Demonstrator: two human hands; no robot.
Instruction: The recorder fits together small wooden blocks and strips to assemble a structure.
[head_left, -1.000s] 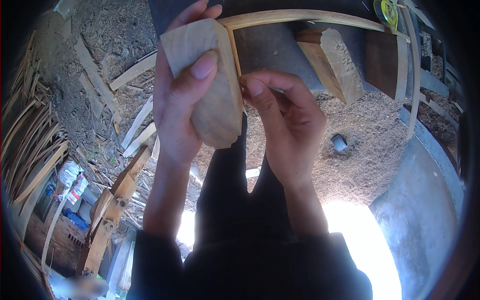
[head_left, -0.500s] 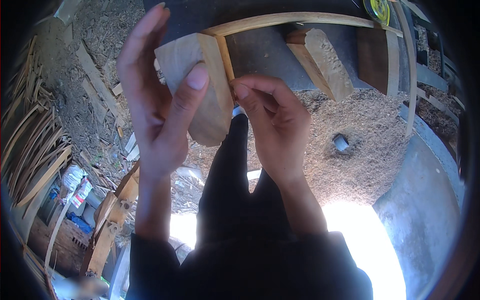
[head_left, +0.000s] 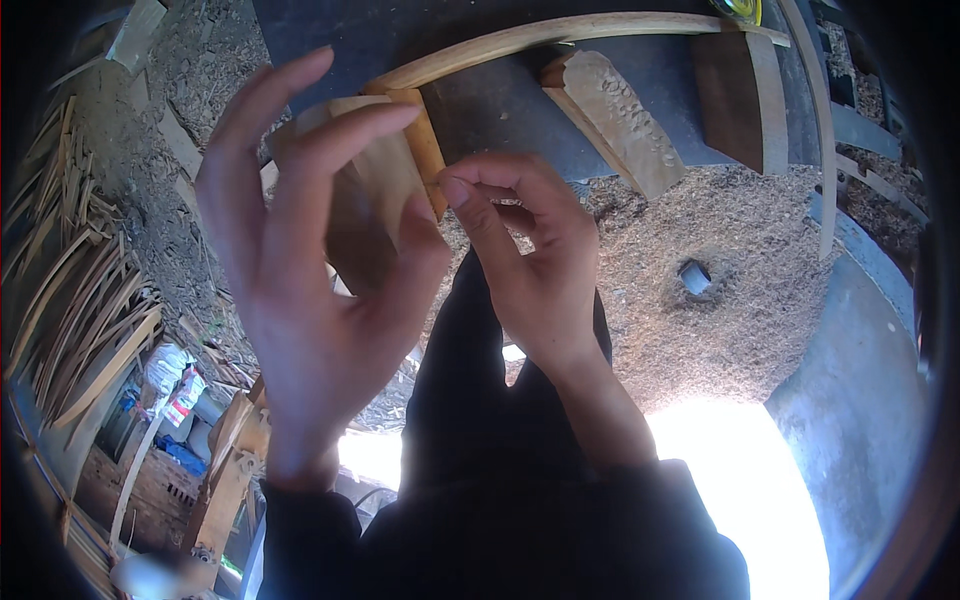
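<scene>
My left hand is open, fingers spread and curved, in front of a pale wooden block that it partly hides. Whether its thumb touches the block cannot be told. Along the block's right side runs a narrow yellowish wood strip. At the strip's right edge, my right hand has thumb and forefinger pinched together; what lies between the fingertips is too small to make out. A long curved wooden piece crosses the dark tabletop above both hands.
A wood block with a rough, chipped face and a darker block sit to the right. A yellow tape measure is at the far edge. Sawdust covers the ground; bent wood strips are piled at left.
My left hand has opened off the block's front face, its thumb and fingers now spread wide nearer the view. The block looks tilted differently. My right hand keeps its pinch beside the strip.
</scene>
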